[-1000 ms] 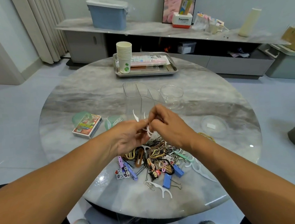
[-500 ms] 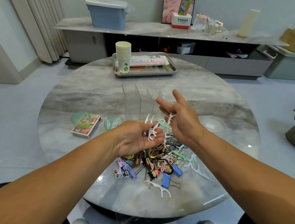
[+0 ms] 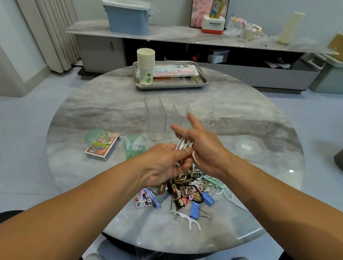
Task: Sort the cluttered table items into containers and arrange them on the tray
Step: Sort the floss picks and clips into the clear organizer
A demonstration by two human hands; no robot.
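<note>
Both hands are working a bunch of white floss picks [image 3: 183, 149] right above the clutter pile [image 3: 184, 193]. The left hand [image 3: 165, 164] has its fingers curled round the bundle, holding it from below-left. The right hand [image 3: 204, 147] pinches the same bundle from the other side, but its index and middle fingers stick out straight, pointing up and away, so it's only partly closed on them. The picks' long axes run roughly diagonal, tips fanning up toward the far right.

What matters for the next move, I'd guess: the green cup [image 3: 134, 146], which already has a few floss picks standing in it, sits just to the left of the left hand, slightly farther out on the desk [image 3: 103, 115]. So the left hand is clearly the nearer one, and it already has the firmer hold. The clear divided organizer [image 3: 163, 118] and the clear round jar [image 3: 201, 109] are straight ahead past the fingertips, both looking empty. The metal tray [image 3: 171, 85] is well beyond those.

One more stray floss pick [image 3: 190, 221] lies below the hands, on the near side of the pile.
</note>
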